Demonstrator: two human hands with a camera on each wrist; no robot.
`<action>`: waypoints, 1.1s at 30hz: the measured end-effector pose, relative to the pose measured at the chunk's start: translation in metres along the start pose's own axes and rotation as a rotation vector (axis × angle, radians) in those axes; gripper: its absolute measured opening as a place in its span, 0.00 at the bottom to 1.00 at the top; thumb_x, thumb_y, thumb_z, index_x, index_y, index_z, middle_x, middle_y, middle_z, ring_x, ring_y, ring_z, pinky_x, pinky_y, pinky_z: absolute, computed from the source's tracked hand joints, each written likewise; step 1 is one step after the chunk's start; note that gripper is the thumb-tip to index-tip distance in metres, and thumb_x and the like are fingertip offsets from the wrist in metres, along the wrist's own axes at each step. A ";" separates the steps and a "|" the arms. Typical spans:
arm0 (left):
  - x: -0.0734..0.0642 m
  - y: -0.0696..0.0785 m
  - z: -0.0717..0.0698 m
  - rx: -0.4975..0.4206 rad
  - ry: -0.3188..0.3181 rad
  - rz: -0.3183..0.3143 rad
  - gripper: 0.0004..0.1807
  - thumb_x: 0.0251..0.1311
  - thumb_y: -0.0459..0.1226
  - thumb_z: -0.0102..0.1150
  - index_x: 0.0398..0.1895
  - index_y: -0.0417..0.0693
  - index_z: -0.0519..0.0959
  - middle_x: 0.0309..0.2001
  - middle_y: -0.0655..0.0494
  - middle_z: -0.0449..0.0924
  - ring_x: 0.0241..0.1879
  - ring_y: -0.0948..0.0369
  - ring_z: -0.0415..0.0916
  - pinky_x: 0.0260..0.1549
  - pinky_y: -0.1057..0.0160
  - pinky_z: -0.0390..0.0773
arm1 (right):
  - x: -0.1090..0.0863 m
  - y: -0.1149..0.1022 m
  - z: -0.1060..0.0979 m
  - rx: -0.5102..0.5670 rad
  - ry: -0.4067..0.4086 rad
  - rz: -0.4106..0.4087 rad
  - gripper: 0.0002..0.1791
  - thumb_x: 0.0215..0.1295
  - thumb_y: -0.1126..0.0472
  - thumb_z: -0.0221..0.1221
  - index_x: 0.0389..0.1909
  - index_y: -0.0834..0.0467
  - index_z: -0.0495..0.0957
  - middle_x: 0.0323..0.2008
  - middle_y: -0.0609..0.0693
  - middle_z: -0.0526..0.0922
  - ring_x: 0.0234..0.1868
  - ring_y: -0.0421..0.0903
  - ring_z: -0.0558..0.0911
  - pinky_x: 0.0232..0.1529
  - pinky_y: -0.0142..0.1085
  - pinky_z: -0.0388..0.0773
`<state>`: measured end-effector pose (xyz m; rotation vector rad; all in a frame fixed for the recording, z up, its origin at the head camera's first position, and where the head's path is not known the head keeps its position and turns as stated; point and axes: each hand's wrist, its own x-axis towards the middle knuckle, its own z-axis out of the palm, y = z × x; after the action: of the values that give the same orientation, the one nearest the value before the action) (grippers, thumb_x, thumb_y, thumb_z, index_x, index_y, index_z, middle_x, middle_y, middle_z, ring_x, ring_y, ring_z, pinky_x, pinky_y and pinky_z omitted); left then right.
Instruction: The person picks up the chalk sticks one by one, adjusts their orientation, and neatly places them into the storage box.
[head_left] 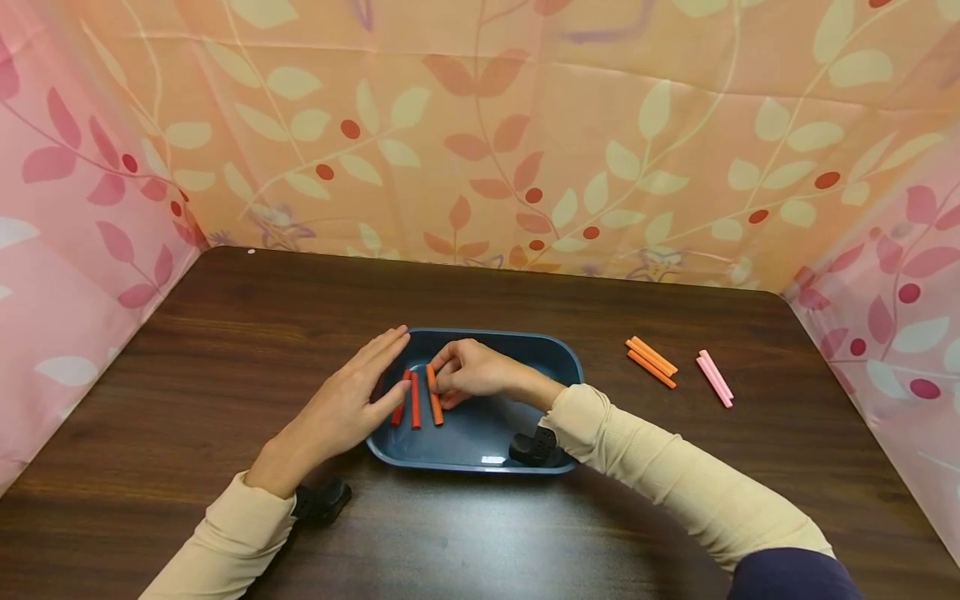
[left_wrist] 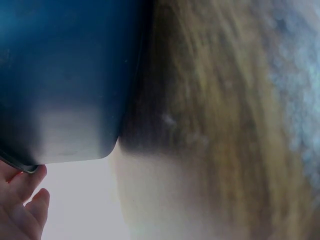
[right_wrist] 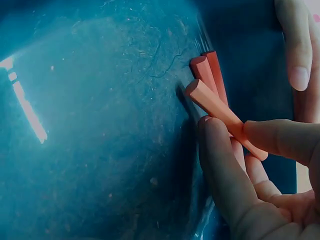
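A dark blue tray [head_left: 480, 433] stands on the table in the head view. Inside its left part, two slim red sticks [head_left: 416, 404] lie side by side. My right hand [head_left: 474, 372] reaches into the tray and pinches an orange stick [head_left: 435, 400] between thumb and finger, just right of the red ones. The right wrist view shows this six-sided orange stick [right_wrist: 215, 104] held close over the red sticks [right_wrist: 216, 75]. My left hand [head_left: 352, 396] rests at the tray's left rim with its fingers straight and its thumb reaching over the inside, near the red sticks.
Right of the tray, a small bunch of orange sticks [head_left: 651, 362] lies on the brown wooden table [head_left: 645, 508]. Two pink sticks [head_left: 715, 379] lie further right. Patterned cloth [head_left: 480, 167] hangs behind the table and along both sides.
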<state>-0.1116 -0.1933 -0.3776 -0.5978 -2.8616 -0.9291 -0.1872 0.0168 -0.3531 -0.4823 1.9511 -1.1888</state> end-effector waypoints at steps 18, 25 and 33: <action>0.000 0.003 0.001 0.006 0.002 -0.012 0.35 0.69 0.41 0.57 0.77 0.46 0.59 0.78 0.47 0.54 0.76 0.43 0.52 0.71 0.38 0.58 | 0.002 0.000 0.007 0.166 -0.038 0.096 0.21 0.70 0.74 0.52 0.61 0.68 0.59 0.46 0.64 0.83 0.30 0.41 0.84 0.42 0.35 0.86; 0.000 0.003 0.001 -0.001 -0.001 -0.020 0.35 0.70 0.41 0.56 0.77 0.47 0.58 0.78 0.46 0.54 0.76 0.41 0.52 0.71 0.38 0.58 | -0.002 -0.004 0.003 0.086 -0.051 0.052 0.19 0.70 0.72 0.54 0.59 0.69 0.63 0.46 0.61 0.80 0.36 0.44 0.84 0.47 0.39 0.85; 0.000 0.001 0.001 -0.002 -0.003 -0.024 0.35 0.70 0.42 0.56 0.77 0.46 0.58 0.78 0.46 0.53 0.76 0.41 0.52 0.70 0.36 0.58 | -0.012 -0.010 -0.006 -0.031 -0.050 -0.011 0.19 0.67 0.70 0.59 0.57 0.66 0.70 0.50 0.59 0.78 0.40 0.46 0.84 0.47 0.39 0.85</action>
<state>-0.1106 -0.1918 -0.3777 -0.5669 -2.8764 -0.9354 -0.1851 0.0228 -0.3377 -0.5340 1.9294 -1.1441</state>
